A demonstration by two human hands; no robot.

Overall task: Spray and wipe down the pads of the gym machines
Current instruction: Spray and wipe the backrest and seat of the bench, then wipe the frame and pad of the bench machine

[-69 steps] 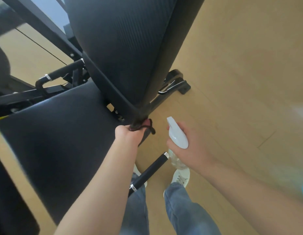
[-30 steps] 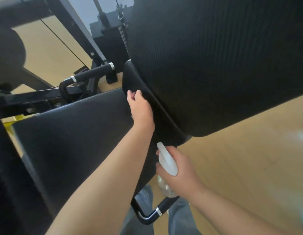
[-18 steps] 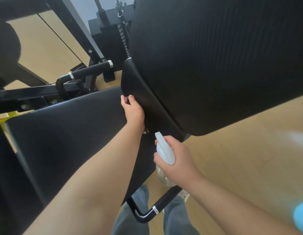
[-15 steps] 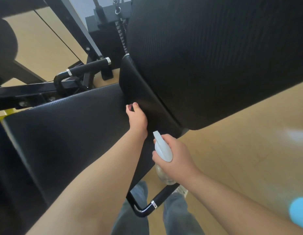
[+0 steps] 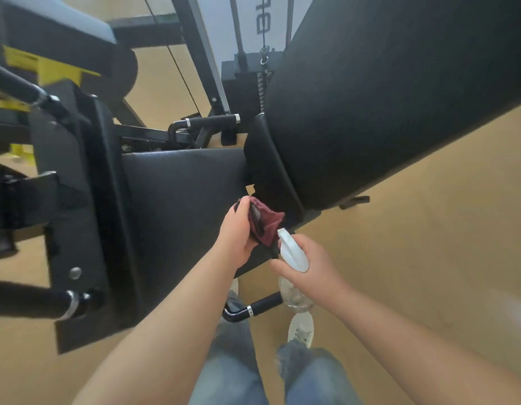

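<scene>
A black seat pad [image 5: 177, 200] lies in the middle, with a large black back pad [image 5: 385, 97] rising at the upper right. My left hand [image 5: 237, 232] grips a dark red cloth [image 5: 265, 222] over the seat pad's right edge, just below the back pad's lower end. My right hand [image 5: 304, 263] holds a spray bottle [image 5: 293, 254] with a white head and clear body, right beside the cloth, nozzle pointing up towards it.
Black handles stick out at the seat's far side [image 5: 209, 122] and near side [image 5: 253, 309]. A black machine frame [image 5: 78, 200] with yellow parts [image 5: 49, 68] fills the left. A weight stack [image 5: 253, 92] stands behind. Wooden floor [image 5: 414, 244] spreads to the right; my legs and shoes are below.
My left hand has come off the back pad's lower edge and drawn back towards me, the red cloth now showing in it. My view has pulled back; the right hand still holds the bottle.
</scene>
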